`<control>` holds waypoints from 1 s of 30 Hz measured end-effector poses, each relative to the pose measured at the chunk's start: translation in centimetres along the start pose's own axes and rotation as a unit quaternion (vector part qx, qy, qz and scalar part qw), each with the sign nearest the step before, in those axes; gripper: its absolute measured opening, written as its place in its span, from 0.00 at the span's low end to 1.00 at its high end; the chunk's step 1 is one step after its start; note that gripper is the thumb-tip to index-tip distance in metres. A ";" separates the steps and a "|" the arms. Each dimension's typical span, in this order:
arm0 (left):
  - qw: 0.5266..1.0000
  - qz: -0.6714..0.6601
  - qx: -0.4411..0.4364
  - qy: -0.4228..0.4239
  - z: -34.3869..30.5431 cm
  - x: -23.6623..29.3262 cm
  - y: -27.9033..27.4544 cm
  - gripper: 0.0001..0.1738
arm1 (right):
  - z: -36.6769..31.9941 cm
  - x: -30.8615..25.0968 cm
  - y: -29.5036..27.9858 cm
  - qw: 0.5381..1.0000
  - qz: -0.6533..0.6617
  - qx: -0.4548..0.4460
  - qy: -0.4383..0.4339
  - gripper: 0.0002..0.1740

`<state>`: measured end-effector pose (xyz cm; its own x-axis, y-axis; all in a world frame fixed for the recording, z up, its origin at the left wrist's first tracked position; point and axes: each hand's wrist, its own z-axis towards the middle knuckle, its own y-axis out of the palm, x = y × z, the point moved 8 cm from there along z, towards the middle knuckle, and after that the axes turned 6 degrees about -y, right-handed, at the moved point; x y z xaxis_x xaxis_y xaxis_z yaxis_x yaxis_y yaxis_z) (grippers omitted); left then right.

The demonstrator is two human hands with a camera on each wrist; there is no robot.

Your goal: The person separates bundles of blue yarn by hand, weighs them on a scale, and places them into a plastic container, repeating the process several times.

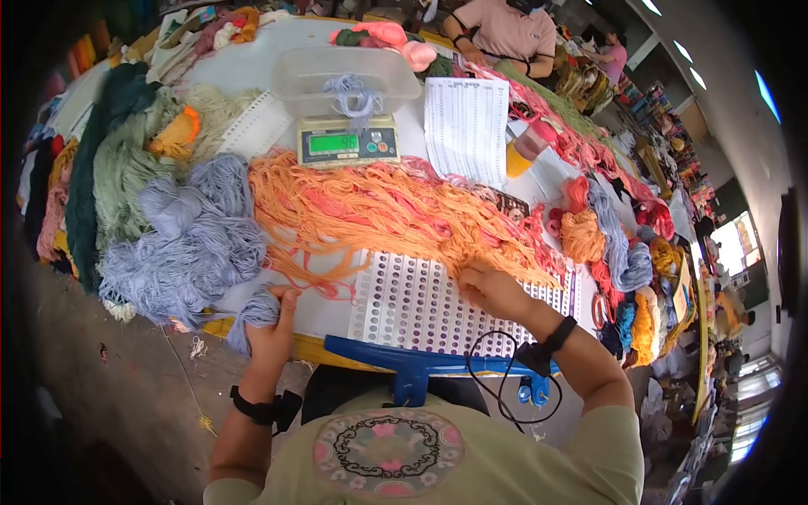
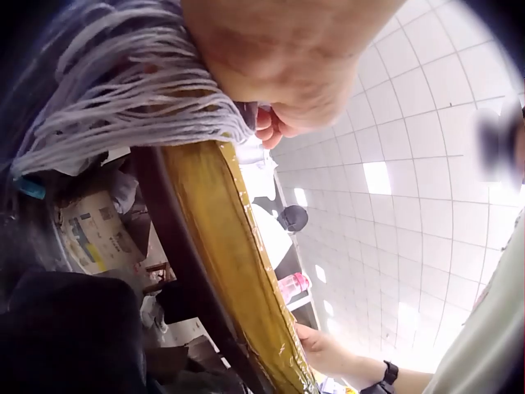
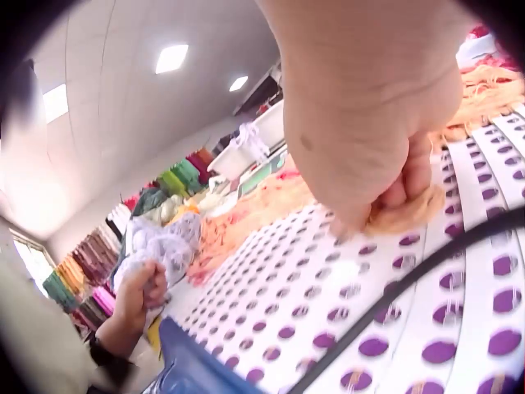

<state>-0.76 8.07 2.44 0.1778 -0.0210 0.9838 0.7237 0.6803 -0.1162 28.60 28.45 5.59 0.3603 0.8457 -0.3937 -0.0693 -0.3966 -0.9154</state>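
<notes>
My left hand [image 1: 273,326] grips a bunch of pale blue-lavender yarn [image 1: 256,310] at the table's front edge. This bunch lies beside a large heap of the same yarn [image 1: 189,231]. In the left wrist view, its loose strands [image 2: 156,107] hang over the yellow table edge [image 2: 217,213]. My right hand [image 1: 498,295] is at the lower edge of a long orange and coral yarn pile [image 1: 362,202]. The right wrist view shows its curled fingers [image 3: 417,168] pinching a bit of orange yarn [image 3: 410,215] over a white sheet with rows of purple dots [image 3: 283,332].
A scale [image 1: 348,141] with a green display stands behind the orange pile. Its clear tray [image 1: 295,84] holds a little pale yarn. A printed list [image 1: 465,126] lies to its right. Scissors [image 1: 600,310] are at the right. A blue bar [image 1: 429,358] and a black cable [image 1: 505,404] are in front.
</notes>
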 end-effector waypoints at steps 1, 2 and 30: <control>1.000 -0.005 -0.006 0.004 0.0 0.1 0.0 0.08 | 0.3 1.1 -0.5 0.999 0.044 0.018 -0.008 0.04; 1.000 -0.002 0.002 0.010 -0.1 0.2 -0.1 0.08 | 0.7 2.5 -1.8 0.993 0.096 0.074 0.009 0.04; 0.997 0.011 0.011 0.070 -1.0 1.7 -0.8 0.06 | 20.3 -11.2 -10.5 0.883 -0.132 0.415 -0.176 0.11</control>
<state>-0.40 6.75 4.05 0.2860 -0.1066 0.9523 0.7036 0.6980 -0.1332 6.42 30.41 17.95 0.1639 0.9862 -0.0250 -0.7362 0.1054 -0.6685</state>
